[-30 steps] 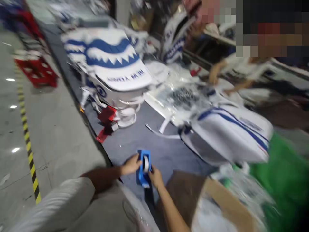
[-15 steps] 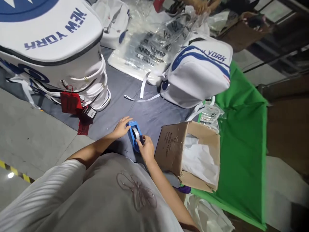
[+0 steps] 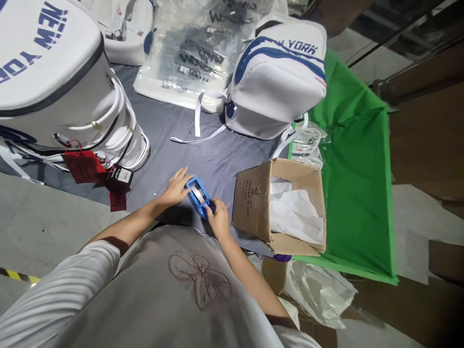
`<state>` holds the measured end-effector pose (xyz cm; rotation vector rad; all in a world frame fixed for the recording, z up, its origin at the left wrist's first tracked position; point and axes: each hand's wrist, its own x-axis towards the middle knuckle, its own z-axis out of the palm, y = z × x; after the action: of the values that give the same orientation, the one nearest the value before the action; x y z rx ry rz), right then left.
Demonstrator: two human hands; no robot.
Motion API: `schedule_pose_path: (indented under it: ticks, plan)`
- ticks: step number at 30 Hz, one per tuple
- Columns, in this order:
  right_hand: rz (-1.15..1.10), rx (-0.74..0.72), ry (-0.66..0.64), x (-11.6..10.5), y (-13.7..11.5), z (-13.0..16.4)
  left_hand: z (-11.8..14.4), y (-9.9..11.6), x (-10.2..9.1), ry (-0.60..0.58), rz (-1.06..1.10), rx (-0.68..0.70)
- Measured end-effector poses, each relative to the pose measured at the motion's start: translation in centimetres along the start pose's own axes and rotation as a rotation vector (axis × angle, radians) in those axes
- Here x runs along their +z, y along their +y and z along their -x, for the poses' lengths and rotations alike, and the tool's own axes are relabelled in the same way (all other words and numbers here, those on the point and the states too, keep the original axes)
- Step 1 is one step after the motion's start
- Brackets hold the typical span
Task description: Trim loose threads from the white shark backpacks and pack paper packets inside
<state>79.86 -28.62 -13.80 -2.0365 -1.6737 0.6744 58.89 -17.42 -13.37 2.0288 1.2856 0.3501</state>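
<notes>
The tape dispenser has barely shifted since half a second ago, still on the grey cloth. The left hand lies flat against its side, bracing it; the right hand pinches its near end, grip narrow. A cardboard box stands just beside; white bags lie beyond.

We are on a workshop or warehouse packing floor: concrete with a yellow-black hazard stripe, white New York golf bags on a grey sheet, plastic packaging, an open carton just beside our fingers.
</notes>
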Motion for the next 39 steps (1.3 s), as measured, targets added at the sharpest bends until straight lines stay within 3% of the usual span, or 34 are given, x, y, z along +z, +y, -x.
schedule_pose_path:
  ticks: [3,7,11,17,19,23,33,39]
  plan:
    - [0.003,0.004,0.082,-0.3,1.1,1.2,-0.4,0.1,-0.2,0.027,0.012,0.025]
    - [-0.035,0.077,0.112,-0.6,2.4,2.9,-0.9,0.8,0.2,-0.074,0.023,0.144]
    - [-0.149,0.17,0.143,-0.7,3.1,3.6,-1.1,0.7,0.9,-0.065,0.052,0.096]
    - [-0.558,0.541,0.076,-0.9,3.6,3.2,-2.0,-1.3,2.4,0.008,0.239,-0.037]
    - [-0.664,0.631,0.007,-0.6,3.5,3.4,-2.6,-1.9,2.9,0.026,0.353,-0.072]
    - [-0.741,0.675,-0.056,0.2,2.5,3.6,-3.4,-1.9,3.3,0.068,0.467,-0.124]
    - [-0.9,0.815,-0.1,1.0,0.6,2.4,-1.7,-0.4,3.4,-0.01,0.345,-0.144]
    - [-0.886,0.842,-0.094,2.3,-0.6,1.9,-4.0,-1.6,3.7,-0.052,0.381,-0.079]
